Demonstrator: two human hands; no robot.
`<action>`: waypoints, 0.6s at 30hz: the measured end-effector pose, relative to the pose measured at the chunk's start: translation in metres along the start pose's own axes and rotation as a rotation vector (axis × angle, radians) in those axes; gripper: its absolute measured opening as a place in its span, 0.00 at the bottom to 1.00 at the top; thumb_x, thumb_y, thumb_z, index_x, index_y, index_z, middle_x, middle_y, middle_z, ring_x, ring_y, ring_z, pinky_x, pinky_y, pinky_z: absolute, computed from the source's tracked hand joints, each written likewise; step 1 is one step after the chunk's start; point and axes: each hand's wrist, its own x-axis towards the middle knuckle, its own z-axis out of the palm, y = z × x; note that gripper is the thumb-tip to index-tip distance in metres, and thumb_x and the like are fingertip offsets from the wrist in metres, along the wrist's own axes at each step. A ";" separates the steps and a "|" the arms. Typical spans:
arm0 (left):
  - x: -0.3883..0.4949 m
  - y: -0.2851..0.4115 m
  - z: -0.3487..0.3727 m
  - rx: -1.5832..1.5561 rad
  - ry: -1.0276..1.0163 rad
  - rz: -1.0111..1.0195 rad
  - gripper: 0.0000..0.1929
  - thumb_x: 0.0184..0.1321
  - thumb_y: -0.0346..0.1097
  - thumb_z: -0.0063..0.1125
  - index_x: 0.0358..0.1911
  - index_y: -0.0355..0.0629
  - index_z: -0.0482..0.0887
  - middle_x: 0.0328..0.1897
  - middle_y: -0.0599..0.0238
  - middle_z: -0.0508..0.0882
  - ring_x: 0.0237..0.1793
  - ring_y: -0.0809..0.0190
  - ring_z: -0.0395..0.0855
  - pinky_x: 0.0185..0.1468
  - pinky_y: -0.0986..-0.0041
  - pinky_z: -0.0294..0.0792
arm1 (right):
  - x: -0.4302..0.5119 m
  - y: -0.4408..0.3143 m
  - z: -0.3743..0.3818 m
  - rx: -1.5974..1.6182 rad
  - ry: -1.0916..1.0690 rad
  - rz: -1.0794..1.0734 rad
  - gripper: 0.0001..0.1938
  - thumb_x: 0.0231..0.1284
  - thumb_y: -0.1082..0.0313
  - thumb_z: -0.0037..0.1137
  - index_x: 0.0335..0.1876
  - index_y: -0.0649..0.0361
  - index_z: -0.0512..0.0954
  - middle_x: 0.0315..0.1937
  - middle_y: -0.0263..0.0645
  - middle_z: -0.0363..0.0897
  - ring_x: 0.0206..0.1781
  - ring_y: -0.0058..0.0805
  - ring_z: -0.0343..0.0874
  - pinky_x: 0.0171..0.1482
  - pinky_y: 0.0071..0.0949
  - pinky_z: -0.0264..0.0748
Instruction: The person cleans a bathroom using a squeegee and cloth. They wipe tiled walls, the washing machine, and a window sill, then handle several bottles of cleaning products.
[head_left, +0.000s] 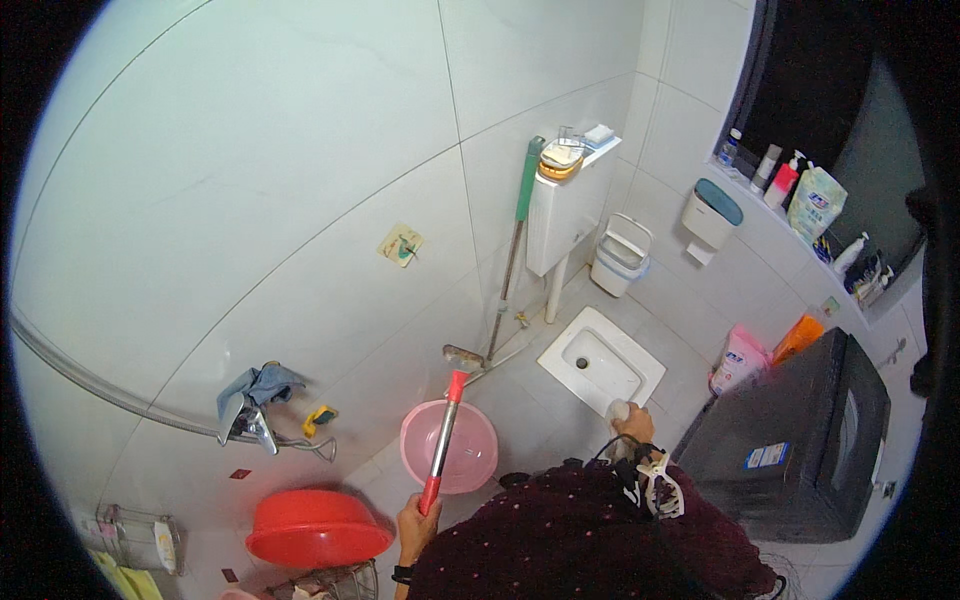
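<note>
My left hand (416, 527) is closed around the lower red grip of a short-handled tool (444, 442) with a silver shaft. Its worn, brownish head (463, 358) points away from me, near the wall; whether it is a brush or a scrubber I cannot tell. Beneath the shaft, on the floor, stands a pink plastic basin (480, 450). To the right, my right hand (637, 425) grips a pale, crumpled item (618, 411), perhaps a cloth, by the near edge of the white squat toilet (583, 330). Its lower part is partly hidden by my wrist and sleeve.
A green-handled pole (527, 180) leans beside the cistern (547, 225). Farther back stands a lidded bin (619, 259). A dark washing machine (780, 450) bounds the right; a red basin (319, 529) and a wall tap (251, 427) are left. Bottles line the window sill (757, 193).
</note>
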 end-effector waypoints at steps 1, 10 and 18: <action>0.003 0.000 -0.001 -0.001 -0.014 0.022 0.16 0.60 0.43 0.66 0.35 0.35 0.81 0.20 0.48 0.79 0.22 0.51 0.79 0.30 0.62 0.71 | -0.009 0.004 0.000 -0.016 -0.004 -0.020 0.33 0.47 0.51 0.68 0.62 0.50 0.75 0.54 0.54 0.76 0.57 0.55 0.77 0.58 0.49 0.77; 0.004 -0.044 0.033 0.032 -0.043 0.081 0.15 0.60 0.42 0.66 0.35 0.35 0.80 0.24 0.46 0.81 0.26 0.45 0.81 0.33 0.59 0.71 | -0.054 0.039 -0.036 -0.178 -0.011 -0.088 0.31 0.48 0.50 0.68 0.61 0.49 0.77 0.52 0.53 0.78 0.55 0.52 0.79 0.57 0.47 0.77; 0.008 -0.089 0.081 -0.288 -0.226 0.107 0.07 0.69 0.35 0.58 0.36 0.42 0.77 0.25 0.72 0.73 0.24 0.68 0.70 0.28 0.74 0.66 | -0.058 0.058 -0.054 -0.137 -0.019 -0.018 0.33 0.51 0.47 0.66 0.64 0.46 0.75 0.57 0.46 0.76 0.60 0.49 0.75 0.60 0.46 0.76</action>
